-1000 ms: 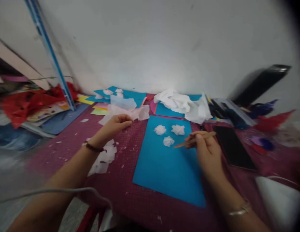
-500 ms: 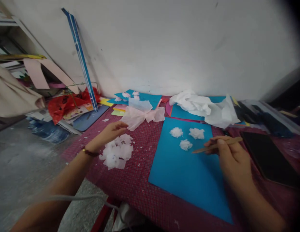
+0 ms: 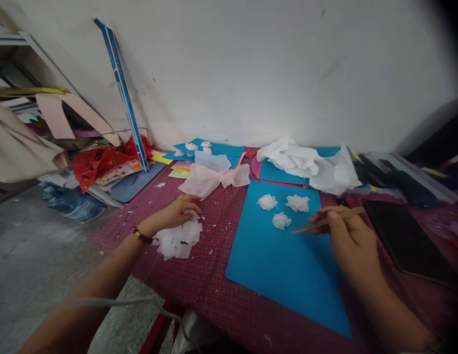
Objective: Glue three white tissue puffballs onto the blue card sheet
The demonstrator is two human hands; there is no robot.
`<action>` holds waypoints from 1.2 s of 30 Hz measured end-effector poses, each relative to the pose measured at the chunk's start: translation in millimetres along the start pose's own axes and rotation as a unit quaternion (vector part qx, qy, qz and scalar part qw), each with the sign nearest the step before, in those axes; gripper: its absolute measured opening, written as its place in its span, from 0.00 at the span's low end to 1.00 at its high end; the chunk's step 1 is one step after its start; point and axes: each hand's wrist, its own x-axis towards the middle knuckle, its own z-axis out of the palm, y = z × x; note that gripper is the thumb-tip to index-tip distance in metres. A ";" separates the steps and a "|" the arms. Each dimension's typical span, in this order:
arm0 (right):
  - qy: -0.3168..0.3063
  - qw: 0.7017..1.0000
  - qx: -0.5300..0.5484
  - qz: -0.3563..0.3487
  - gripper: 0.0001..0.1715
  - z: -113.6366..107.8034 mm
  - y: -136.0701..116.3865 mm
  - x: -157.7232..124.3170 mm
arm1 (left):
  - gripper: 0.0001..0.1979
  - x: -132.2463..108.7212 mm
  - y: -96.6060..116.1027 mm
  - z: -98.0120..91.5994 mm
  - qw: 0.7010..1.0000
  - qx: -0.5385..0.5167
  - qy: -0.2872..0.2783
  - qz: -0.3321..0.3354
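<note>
My left hand [image 3: 179, 211] hovers over the far side of a pile of white tissue paper pieces [image 3: 179, 241], its thumb and fingers apart and nothing visible between them. Between the thumb and fingers of my right hand [image 3: 347, 231] is a pointed wooden stick [image 3: 306, 228], its tip toward the left. The tip is just above a blue sheet of paper [image 3: 276, 275]. Three fluffy white paper tufts sit on the sheet's far part: a left one [image 3: 267, 201], a right one [image 3: 297, 203] and a nearer one [image 3: 281, 221] close to the tip.
Crumpled white paper [image 3: 295, 160] and pale pink tissue [image 3: 210, 179] lie toward the wall. A dark flat tablet-like object [image 3: 406, 241] is at the right. Another blue sheet [image 3: 229, 151] holds pinkish tufts at the back. A blue-white strip [image 3: 121, 93] leans on the wall.
My left hand has moved right and nearer, from beside the tissue pile to over its far part. My right hand keeps the stick in nearly the same place.
</note>
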 end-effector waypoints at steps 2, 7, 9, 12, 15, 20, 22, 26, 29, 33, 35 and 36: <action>0.000 1.000 0.001 -0.004 0.14 -0.3 -0.2 -0.2 | 0.09 3.6 2.2 1.8 0.999 0.028 0.011 -0.012; 0.005 1.000 0.006 -0.001 0.13 -1.2 -2.0 0.2 | 0.04 3.1 23.4 -17.6 0.997 -0.015 0.066 -0.025; 0.003 1.000 0.010 0.003 0.13 -1.6 -2.2 0.7 | 0.05 -0.6 36.4 -29.6 0.995 -0.064 0.073 -0.028; 0.004 1.000 0.020 0.006 0.14 -1.5 -0.7 2.0 | 0.07 -4.1 57.4 -37.9 0.983 -0.171 0.065 -0.035; 0.012 0.999 0.044 0.010 0.15 -0.6 1.3 3.2 | 0.09 1.2 78.1 -29.2 0.958 -0.275 0.049 -0.057; 0.011 0.995 0.099 0.018 0.14 -0.8 3.3 7.6 | 0.11 36.6 116.7 2.0 0.932 -0.361 0.001 -0.046; 0.012 0.994 0.108 0.027 0.14 -2.0 4.1 9.6 | 0.11 56.6 133.0 15.3 0.930 -0.367 -0.021 -0.021; 0.013 0.992 0.120 0.035 0.13 -3.0 6.1 11.4 | 0.11 94.4 156.4 43.7 0.919 -0.391 -0.049 0.008; 0.013 0.990 0.133 0.043 0.12 -1.1 8.3 11.3 | 0.10 111.5 162.2 63.4 0.906 -0.423 -0.029 0.010; 0.011 0.991 0.128 0.039 0.12 1.0 10.2 11.8 | 0.10 114.8 161.8 79.3 0.914 -0.405 -0.014 0.006; 0.019 0.993 0.116 0.030 0.12 0.4 10.2 12.8 | 0.11 112.5 161.8 84.4 0.926 -0.378 -0.014 0.014; 0.026 0.993 0.112 0.028 0.12 -0.4 10.0 13.5 | 0.12 111.6 162.3 87.3 0.929 -0.369 -0.010 0.018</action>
